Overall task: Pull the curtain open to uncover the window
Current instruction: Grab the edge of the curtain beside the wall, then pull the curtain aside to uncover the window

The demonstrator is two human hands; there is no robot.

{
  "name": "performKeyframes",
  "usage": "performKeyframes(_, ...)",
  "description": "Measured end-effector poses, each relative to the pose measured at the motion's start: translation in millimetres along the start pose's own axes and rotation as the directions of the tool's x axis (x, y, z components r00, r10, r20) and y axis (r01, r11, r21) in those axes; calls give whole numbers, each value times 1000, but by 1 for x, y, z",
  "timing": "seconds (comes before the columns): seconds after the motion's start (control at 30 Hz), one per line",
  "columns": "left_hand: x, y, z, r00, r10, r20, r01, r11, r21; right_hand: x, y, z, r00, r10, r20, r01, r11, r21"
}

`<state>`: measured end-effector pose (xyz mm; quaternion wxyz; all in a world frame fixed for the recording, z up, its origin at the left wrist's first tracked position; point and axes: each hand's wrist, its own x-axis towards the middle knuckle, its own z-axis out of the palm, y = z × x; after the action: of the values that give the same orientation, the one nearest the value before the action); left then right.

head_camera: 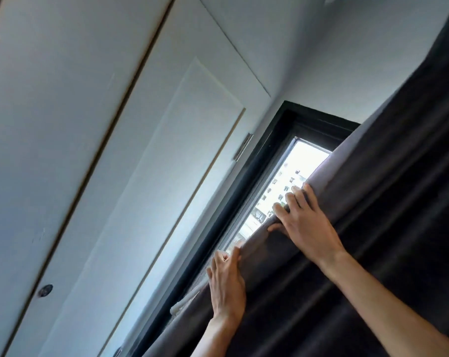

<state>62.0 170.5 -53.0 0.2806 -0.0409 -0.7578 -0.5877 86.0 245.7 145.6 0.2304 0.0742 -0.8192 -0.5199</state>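
curtain (360,215): dark grey, bunched in folds under both my hands, its edge running diagonally over the window

right hand (304,222): fingers curled round the curtain edge, thumb tucked under the fold, so it's gripping the fabric

left hand (227,282): just below the right one, palm flat on the cloth, fingertips hooked over the same edge

window (282,191): black frame, bright strip of glass showing just beyond my fingertips

cupboard door (151,176): white, further out past the window frame

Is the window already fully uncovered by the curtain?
No, the dark curtain hides most of the window; only a narrow strip shows.
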Motion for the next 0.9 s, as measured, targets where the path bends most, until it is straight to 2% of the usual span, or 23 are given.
performKeyframes(0.27,-60,48,0,998,35,56,-35,999,4,-92,33,-12,995,96,5,-96,995,-12)
performKeyframes(0.67,-197,136,6,989,89,115,-83,995,-55,-249,87,-18,988,131,79,-127,991,-45)
performKeyframes(0.9,-267,185,11,978,136,157,-125,989,-80,-334,122,-16,981,184,52,-182,982,-53)
